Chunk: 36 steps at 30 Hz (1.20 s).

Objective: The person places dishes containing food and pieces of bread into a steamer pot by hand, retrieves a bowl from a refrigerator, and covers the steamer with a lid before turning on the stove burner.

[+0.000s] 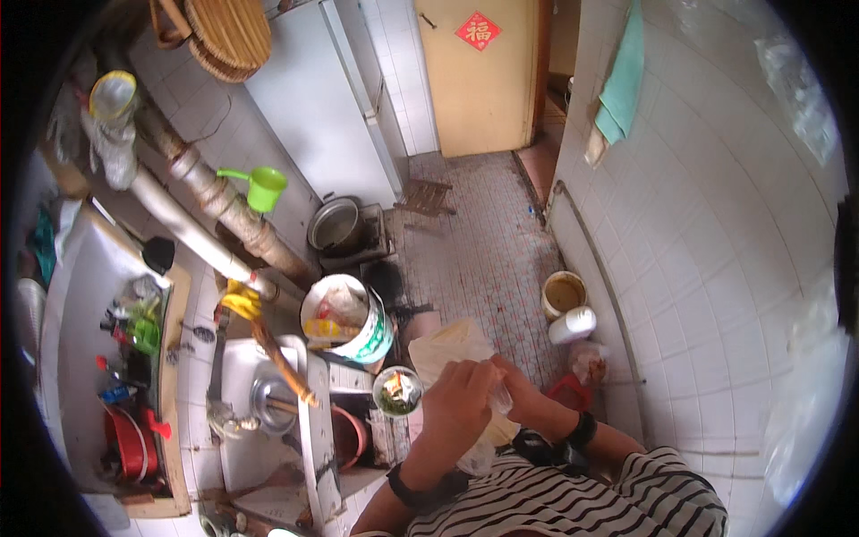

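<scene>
My left hand [462,397] and my right hand [527,397] are close together in front of my striped shirt. Between them is a thin translucent plastic bag [451,342], pale cream in places, and the fingers of both hands are closed on its gathered upper part. Part of the bag spreads out beyond my left knuckles, and another piece of clear film hangs nearer my body. Whether the bag holds anything cannot be made out. A dark band circles each wrist.
Left, a white sink [231,456] holds a metal bowl [274,401]. Beside it stand a white bucket [366,339] of refuse and a small bowl [397,391] of scraps. A pot [337,225] sits by the refrigerator [315,101]. Along the right wall are a bucket [564,295] and a white jug [572,325].
</scene>
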Available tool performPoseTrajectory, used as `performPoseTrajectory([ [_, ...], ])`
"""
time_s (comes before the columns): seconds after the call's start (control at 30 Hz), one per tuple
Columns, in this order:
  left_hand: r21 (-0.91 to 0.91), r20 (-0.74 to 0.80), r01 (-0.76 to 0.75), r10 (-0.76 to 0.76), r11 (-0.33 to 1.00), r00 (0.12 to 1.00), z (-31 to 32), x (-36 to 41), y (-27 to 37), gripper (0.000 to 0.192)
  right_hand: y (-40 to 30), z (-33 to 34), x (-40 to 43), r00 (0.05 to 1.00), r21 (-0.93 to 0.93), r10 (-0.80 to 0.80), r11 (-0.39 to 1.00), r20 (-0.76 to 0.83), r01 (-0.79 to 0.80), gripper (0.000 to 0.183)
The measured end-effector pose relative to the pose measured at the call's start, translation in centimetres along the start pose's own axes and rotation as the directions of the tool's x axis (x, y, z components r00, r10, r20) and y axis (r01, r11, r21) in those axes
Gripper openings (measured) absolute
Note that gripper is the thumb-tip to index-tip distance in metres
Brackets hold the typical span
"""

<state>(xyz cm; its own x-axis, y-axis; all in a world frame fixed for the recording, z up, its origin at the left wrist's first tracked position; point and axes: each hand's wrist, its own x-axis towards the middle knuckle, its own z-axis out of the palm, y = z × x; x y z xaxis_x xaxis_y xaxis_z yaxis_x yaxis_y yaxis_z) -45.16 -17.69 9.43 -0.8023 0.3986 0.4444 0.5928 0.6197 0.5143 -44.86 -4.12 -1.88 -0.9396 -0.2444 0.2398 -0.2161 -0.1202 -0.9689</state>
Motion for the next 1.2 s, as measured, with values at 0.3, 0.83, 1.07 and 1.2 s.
performPoseTrajectory([
  [0.3, -0.047, 0.047, -0.105, 0.107, 0.993, 0.993, 6.5, 13.4, -9.2, 0.027, 3.0, -9.5, 17.0, 0.867, 0.684, 0.49, 0.665, -0.095, -0.301, 0.017],
  [0.83, -0.27, 0.098, -0.155, 0.187, 0.95, 0.978, 17.6, 44.1, -33.8, 0.091, 5.8, -23.2, 49.0, 0.95, -0.412, -0.096, 0.885, 0.298, 0.219, 0.008],
  [1.07, -0.696, 0.081, 0.213, -0.219, 0.685, 0.972, 22.4, 53.1, -41.0, 0.042, 12.8, -30.4, 62.6, 0.891, 0.055, 0.267, 0.95, 0.368, -0.308, 0.013],
  [1.2, -0.868, 0.177, 0.424, -0.637, 0.257, 0.75, 23.2, 53.6, -46.6, 0.027, 15.2, -32.1, 71.6, 0.67, -0.083, 0.275, 0.949, 0.69, -0.304, 0.043],
])
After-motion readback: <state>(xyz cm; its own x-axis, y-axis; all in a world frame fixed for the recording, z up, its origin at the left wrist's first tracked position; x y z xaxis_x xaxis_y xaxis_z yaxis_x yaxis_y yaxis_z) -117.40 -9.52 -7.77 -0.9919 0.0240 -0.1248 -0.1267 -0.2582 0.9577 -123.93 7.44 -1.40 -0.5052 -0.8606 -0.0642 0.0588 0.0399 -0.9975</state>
